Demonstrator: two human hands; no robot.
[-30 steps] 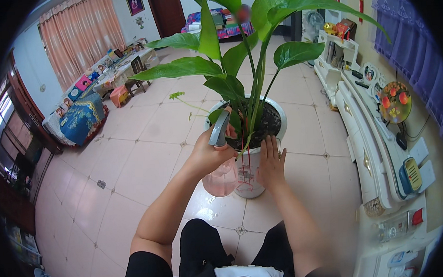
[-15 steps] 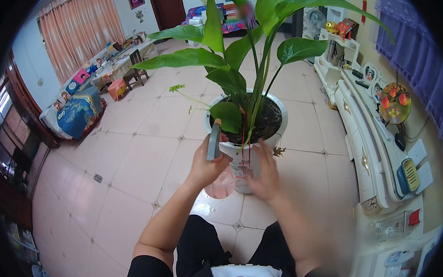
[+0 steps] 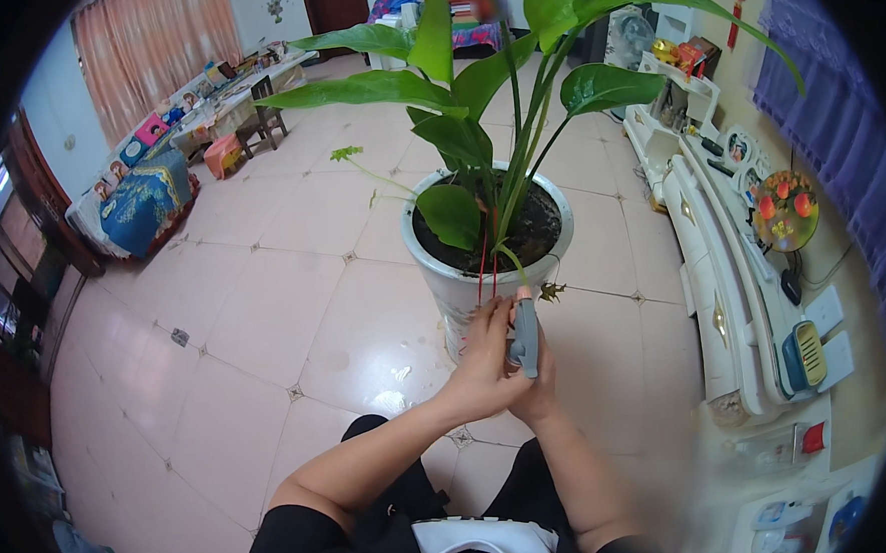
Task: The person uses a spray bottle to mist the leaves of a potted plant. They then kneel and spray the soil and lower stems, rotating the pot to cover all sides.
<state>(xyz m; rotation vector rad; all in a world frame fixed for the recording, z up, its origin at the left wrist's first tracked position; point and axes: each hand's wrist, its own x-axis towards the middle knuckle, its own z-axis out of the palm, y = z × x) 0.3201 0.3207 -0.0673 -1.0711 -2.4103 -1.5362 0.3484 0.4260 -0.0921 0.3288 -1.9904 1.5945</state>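
Plant pot (image 3: 464, 285) stands on the floor (image 3: 265, 316), cabinet (image 3: 723, 262) to its right.

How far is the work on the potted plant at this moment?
Done: nothing shows for sure; the leaves look whole. In hand: both hands, the left hand and right hand, hold a grey tool before the white pot. Left: the plant itself is untouched.

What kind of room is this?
Most likely a living room at home: a shiny tiled floor, a big potted plant, pink curtains and a long white cabinet along the wall.
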